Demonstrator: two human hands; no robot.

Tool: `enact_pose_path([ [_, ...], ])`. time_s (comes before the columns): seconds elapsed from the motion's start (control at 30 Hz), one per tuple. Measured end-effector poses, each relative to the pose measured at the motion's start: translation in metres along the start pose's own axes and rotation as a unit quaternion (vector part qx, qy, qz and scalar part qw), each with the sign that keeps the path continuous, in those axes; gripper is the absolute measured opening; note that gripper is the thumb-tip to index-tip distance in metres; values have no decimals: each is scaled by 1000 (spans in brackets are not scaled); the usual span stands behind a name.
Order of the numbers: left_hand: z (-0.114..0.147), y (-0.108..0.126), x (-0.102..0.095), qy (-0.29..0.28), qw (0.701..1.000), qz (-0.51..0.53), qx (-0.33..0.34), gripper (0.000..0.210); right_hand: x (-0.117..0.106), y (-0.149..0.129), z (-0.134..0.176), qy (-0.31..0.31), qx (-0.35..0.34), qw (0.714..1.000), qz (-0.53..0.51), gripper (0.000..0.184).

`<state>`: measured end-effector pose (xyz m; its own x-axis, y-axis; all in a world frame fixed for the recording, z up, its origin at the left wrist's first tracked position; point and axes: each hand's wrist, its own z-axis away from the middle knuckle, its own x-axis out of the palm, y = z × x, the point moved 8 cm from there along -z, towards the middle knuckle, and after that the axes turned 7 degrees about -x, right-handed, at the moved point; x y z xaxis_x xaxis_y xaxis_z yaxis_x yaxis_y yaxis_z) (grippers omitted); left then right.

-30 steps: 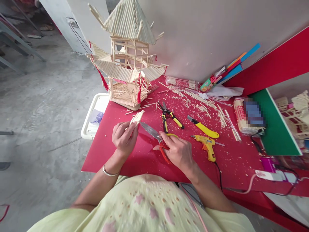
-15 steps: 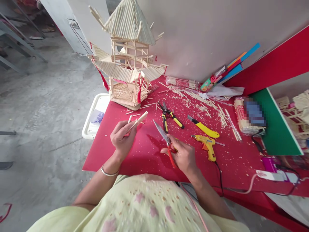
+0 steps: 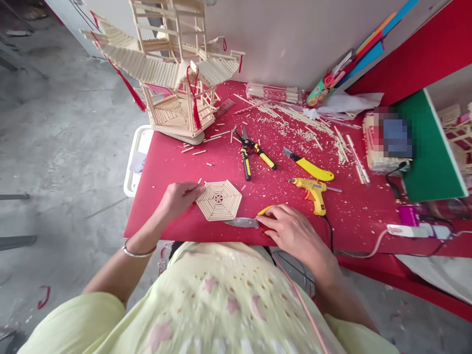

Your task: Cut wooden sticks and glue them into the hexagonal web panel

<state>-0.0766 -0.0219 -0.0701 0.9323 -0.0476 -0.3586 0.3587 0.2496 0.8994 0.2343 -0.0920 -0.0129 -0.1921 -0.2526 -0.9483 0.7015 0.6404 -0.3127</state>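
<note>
A flat hexagonal panel of thin wooden sticks (image 3: 221, 210), arranged in rings, lies on the red table (image 3: 177, 167) close to its front edge. My left hand (image 3: 177, 200) pinches the panel's left corner between thumb and fingertips. Just right of the panel, scissors (image 3: 241, 222) with red and yellow handles lie low over the table, blade pointing left. The fingers of my right hand (image 3: 291, 228) are bent over their handles, partly hiding them. The blade tip is near the panel's lower edge.
A stick-built pagoda (image 3: 177, 98) with red tassels stands at the back left. Pruning shears (image 3: 250, 152), a yellow cutter knife (image 3: 309, 164) and a corded glue gun (image 3: 312, 194) lie beyond my hands. Loose sticks and crumbs (image 3: 295, 123) litter the back. A power strip (image 3: 413, 229) is at right.
The hexagonal panel has gone from raised and edge-on to flat on the table. My right hand has lowered the scissors beside it. The view has tilted down.
</note>
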Motion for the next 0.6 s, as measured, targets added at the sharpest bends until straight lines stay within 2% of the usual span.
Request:
enact_pose_path([
  [0.07, -1, 8, -9, -35, 995, -90, 39, 21, -4, -2, -4, 25, 4, 1000, -12, 27],
  [0.13, -5, 18, -23, -25, 991, -109, 71, 19, -6, -2, -13, 74, 25, 997, -23, 28],
  [0.2, -12, 23, -26, -39, 993, -88, 69, 24, -5, 2, -25, 121, 62, 990, -36, 31],
  [0.33, -26, 38, -5, -96, 992, -58, 64, 44, 10, 10, -57, 147, 129, 979, -66, 39],
  [0.43, -41, 51, 9, -93, 984, -129, 77, 22, 23, 14, -75, 136, 156, 975, -76, 41],
  [0.53, -57, 58, 16, -102, 975, -170, 104, 23, 34, 14, -83, 119, 157, 977, -81, 39],
  [0.6, -69, 55, 19, -118, 971, -186, 98, 22, 38, 14, -85, 117, 148, 978, -84, 38],
])
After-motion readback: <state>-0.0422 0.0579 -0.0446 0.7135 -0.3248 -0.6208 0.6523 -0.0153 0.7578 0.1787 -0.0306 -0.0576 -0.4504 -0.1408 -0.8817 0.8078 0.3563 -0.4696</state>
